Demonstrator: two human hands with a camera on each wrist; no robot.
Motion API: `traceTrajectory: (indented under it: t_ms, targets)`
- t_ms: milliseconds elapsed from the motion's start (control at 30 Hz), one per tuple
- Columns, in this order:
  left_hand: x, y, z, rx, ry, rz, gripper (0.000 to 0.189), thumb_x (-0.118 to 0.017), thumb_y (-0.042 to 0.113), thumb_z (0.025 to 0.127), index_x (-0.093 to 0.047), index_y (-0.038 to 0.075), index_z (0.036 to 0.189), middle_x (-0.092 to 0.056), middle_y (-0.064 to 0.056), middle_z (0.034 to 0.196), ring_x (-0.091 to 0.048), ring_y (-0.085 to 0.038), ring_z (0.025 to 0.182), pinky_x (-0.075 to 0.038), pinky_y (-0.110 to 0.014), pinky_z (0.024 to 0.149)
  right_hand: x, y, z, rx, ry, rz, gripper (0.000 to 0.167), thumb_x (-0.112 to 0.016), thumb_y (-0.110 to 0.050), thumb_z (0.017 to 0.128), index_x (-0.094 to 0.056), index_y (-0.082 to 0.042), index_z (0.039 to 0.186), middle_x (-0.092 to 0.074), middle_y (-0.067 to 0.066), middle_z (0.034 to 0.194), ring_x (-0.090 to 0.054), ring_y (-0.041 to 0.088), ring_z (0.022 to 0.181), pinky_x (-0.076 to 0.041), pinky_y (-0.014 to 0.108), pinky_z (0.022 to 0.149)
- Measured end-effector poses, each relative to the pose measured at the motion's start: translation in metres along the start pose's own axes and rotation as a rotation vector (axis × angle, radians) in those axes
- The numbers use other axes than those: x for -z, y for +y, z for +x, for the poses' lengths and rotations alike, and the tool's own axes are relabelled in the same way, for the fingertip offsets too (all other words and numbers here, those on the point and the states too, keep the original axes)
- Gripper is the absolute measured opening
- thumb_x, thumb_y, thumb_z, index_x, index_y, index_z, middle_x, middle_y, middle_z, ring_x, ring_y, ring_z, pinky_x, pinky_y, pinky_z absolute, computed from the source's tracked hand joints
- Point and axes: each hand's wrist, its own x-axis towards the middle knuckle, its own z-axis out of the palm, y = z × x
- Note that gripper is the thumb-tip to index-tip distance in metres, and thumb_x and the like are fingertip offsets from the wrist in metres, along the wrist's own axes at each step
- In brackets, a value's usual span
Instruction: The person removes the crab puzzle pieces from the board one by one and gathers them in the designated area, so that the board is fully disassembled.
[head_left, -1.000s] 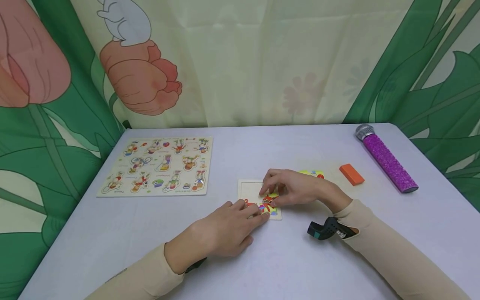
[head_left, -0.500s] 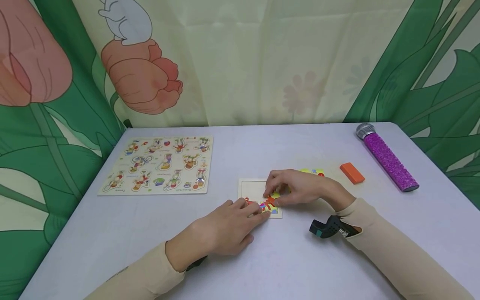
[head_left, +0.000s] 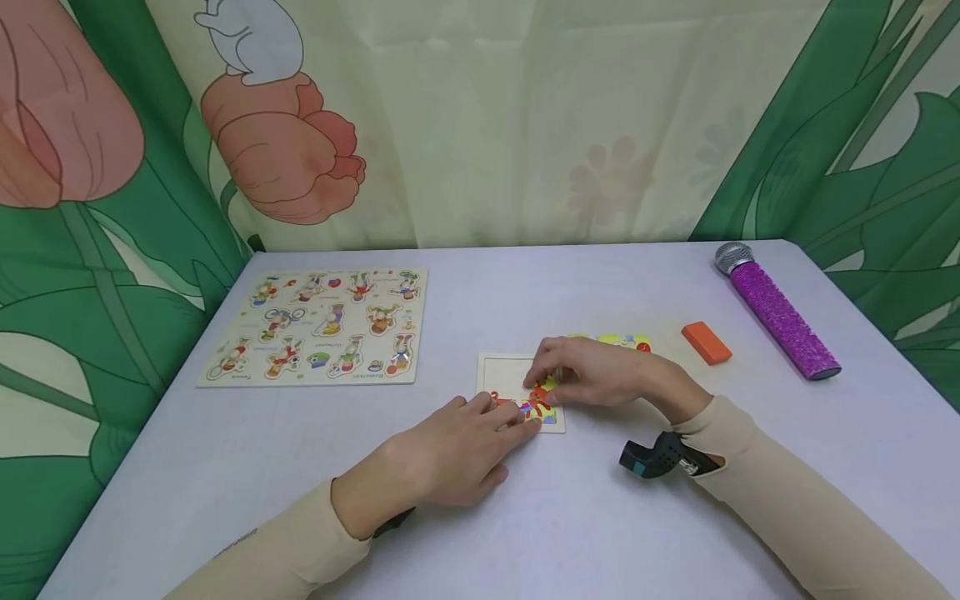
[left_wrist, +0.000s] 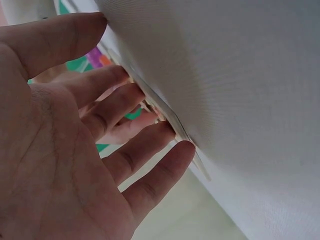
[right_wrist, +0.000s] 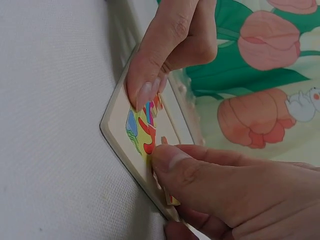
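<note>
A small square puzzle frame (head_left: 497, 372) with a pale wooden base lies at the table's middle. Colourful pieces (right_wrist: 142, 129) fill its near part; the far part shows bare wood. My left hand (head_left: 459, 457) lies over the near left corner, its fingertips resting on the pieces and the frame's edge. Between the thumb and fingers of my right hand (head_left: 603, 372) a red and yellow puzzle piece (right_wrist: 172, 199) is pinched, slightly tilted over the frame's right side, close against the fitted pieces. Fingers partly hide that piece.
More yellow puzzle pieces (head_left: 628, 341) lie behind my right hand. Right of them are an orange block (head_left: 707, 342) and a glittery purple microphone (head_left: 782, 318). A large puzzle board (head_left: 306, 385) with cartoon figures lies at the back left, in front of a printed curtain (head_left: 480, 150).
My right hand has shifted slightly to the right with the pinched piece, whose red face now shows more plainly. My left hand stays in place on the frame.
</note>
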Motion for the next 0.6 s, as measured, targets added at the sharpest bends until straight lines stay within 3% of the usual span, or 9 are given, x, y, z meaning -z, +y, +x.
traceTrajectory:
  t_ms: [267, 600]
  targets:
    - [0.002, -0.001, -0.001, 0.006, 0.007, 0.011, 0.060, -0.063, 0.036, 0.100, -0.044, 0.026, 0.156, -0.051, 0.007, 0.142, -0.049, -0.022, 0.124, -0.049, -0.040, 0.096, 0.001, 0.002, -0.001, 0.012, 0.035, 0.065, 0.025, -0.073, -0.013, 0.096, -0.070, -0.018, 0.120, -0.064, -0.007, 0.117, -0.060, 0.015, 0.103, -0.054, 0.033, 0.091]
    - [0.000, 0.002, 0.001, 0.012, -0.031, 0.000, 0.060, -0.061, 0.039, 0.101, -0.042, 0.028, 0.157, -0.049, 0.008, 0.145, -0.049, -0.023, 0.128, -0.048, -0.045, 0.103, -0.002, 0.004, -0.011, 0.015, 0.113, 0.058, 0.026, -0.073, -0.020, 0.097, -0.070, -0.020, 0.123, -0.065, -0.011, 0.118, -0.061, 0.012, 0.100, -0.055, 0.032, 0.088]
